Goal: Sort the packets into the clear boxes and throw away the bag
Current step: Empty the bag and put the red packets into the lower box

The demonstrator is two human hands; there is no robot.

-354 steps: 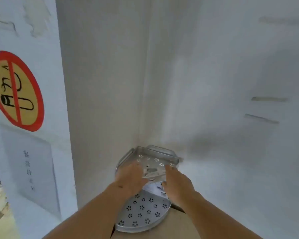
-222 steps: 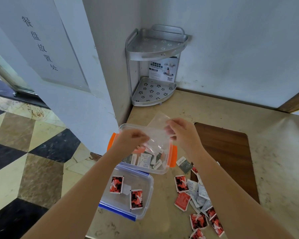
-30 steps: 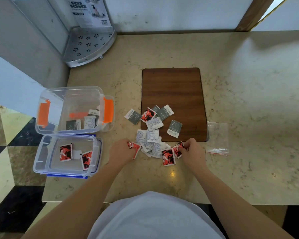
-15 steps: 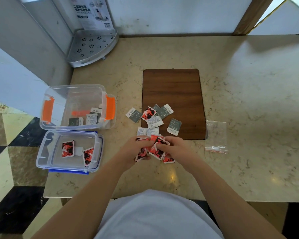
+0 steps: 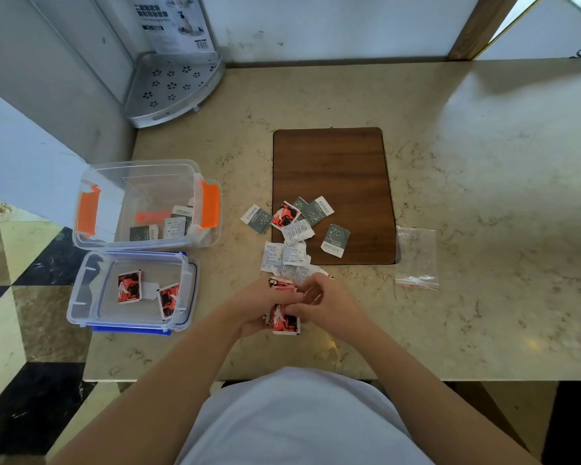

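A: What is the surface like?

B: A beige marbled counter [image 5: 483, 182] set into a corner of pale walls, with a brown wooden board [image 5: 332, 169] lying on it. A metal corner shelf [image 5: 171, 88] stands at the back left. The floor [image 5: 24, 330] to the left is tiled in black and beige.

A: And the hands?

B: The left hand [image 5: 259, 307] and right hand [image 5: 326, 305] meet near the front edge, both closed around a bunch of red packets [image 5: 284, 322].

A: Where are the other packets?

B: A loose pile of grey and white packets [image 5: 296, 229] lies across the board's near left corner. The box with orange clips [image 5: 148, 203] holds a few grey ones. The box with blue clips [image 5: 131, 290], just in front of it, holds 2 red ones.

A: The bag?

B: The clear bag [image 5: 416, 256] lies flat just right of the board.
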